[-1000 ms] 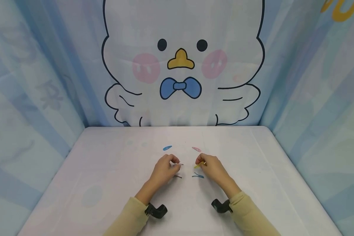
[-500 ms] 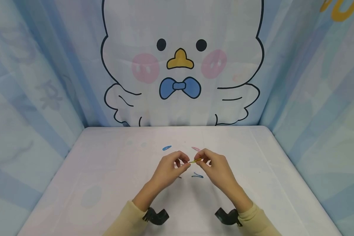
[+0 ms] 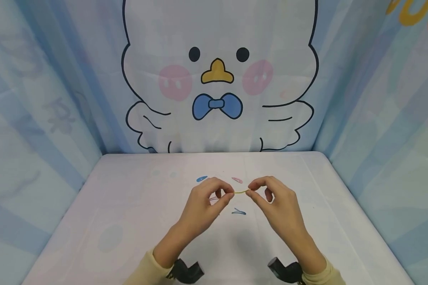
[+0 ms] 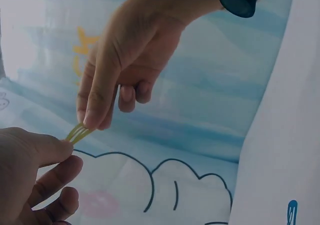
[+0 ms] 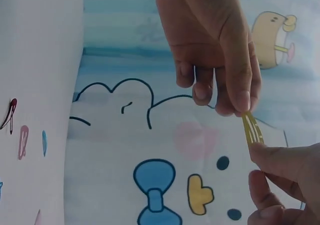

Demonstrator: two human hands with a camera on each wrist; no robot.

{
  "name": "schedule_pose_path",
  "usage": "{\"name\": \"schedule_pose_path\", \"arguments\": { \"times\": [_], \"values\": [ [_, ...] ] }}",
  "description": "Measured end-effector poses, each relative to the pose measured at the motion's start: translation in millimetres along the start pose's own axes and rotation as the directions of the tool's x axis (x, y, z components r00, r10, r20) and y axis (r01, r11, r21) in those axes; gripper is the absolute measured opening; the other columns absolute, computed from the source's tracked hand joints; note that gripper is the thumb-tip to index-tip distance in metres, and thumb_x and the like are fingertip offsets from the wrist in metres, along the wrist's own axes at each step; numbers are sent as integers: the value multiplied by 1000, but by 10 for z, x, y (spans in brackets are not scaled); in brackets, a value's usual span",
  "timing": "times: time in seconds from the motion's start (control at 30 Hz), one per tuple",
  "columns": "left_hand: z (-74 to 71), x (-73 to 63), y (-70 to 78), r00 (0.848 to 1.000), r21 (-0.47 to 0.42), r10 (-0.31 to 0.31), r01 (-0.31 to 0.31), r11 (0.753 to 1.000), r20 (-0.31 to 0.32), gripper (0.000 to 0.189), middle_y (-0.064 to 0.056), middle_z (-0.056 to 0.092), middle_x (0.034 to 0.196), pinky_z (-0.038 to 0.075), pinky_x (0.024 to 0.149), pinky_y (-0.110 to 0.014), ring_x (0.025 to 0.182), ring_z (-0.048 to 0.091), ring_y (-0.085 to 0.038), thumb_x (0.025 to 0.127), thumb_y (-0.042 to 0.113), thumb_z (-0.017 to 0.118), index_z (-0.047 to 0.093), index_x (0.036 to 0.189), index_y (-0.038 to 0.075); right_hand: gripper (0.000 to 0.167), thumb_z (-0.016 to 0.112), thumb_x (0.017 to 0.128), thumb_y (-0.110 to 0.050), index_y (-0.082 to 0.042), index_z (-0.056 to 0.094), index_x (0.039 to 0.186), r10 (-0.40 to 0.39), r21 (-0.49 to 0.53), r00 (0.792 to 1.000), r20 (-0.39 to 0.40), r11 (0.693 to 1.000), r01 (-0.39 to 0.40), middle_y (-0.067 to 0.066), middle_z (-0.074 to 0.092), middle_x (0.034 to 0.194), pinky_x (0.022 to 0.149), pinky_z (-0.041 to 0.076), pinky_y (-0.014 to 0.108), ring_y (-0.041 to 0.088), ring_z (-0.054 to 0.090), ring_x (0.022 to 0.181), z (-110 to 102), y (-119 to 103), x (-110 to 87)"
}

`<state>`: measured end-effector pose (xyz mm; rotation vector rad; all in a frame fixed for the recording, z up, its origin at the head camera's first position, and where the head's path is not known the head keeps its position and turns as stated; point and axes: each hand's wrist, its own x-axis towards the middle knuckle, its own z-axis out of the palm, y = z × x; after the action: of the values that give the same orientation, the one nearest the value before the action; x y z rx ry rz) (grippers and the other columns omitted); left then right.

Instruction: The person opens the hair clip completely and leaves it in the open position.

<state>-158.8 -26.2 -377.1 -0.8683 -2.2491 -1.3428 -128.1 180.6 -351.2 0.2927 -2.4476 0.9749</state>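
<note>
A yellow snap hair clip (image 3: 240,192) is stretched between my two hands, raised above the table. One end is pinched between thumb and fingers of my left hand (image 3: 204,204). The thumb and index finger of my right hand (image 3: 281,204) pinch the other end. Slots along the middle of the yellow clip (image 5: 253,130) show in the right wrist view. Behind the left fingers a pinkish clip (image 3: 214,198) is partly hidden. Just below the hands lies a light-blue clip (image 3: 238,212) with its parts spread apart.
Farther back on the white table (image 3: 128,221) lie a blue clip (image 3: 201,179) and a pink clip (image 3: 237,180). A dark red clip (image 5: 11,116) shows at the left in the right wrist view. Patterned curtains (image 3: 378,130) enclose the table's back and sides.
The right hand has lifted the yellow clip off the table and brought it to the middle. My left hand has left the pinkish clip and taken the yellow clip's other end.
</note>
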Motion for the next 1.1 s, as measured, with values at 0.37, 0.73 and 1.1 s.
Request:
{"name": "schedule_pose_path", "arguments": {
  "times": [0.37,0.73,1.1],
  "values": [
    [-95,-4,191,980,3,133,-134,991,-145,14,4,70,90,49,74,-25,83,57,-10,88,12,83,71,95,14,27,82,84,0,-15,63,95,-212,153,975,-71,963,221,-8,63,91,71,40,22,7,48,81,-13,-81,-81],
    [-135,11,241,955,-46,187,-202,978,-229,18,2,71,88,48,71,-24,80,57,-12,83,5,85,70,89,13,26,79,81,7,-6,60,92,-343,183,928,-143,913,366,0,64,95,77,42,19,11,52,85,36,-107,-89],
    [-51,-18,219,946,-121,197,-234,965,-258,21,1,63,72,42,59,-25,66,48,-9,82,0,85,68,80,12,31,64,104,-27,-3,58,85,-395,145,885,-248,888,437,5,63,89,87,49,13,20,58,86,100,-113,-131]
  ]
}}
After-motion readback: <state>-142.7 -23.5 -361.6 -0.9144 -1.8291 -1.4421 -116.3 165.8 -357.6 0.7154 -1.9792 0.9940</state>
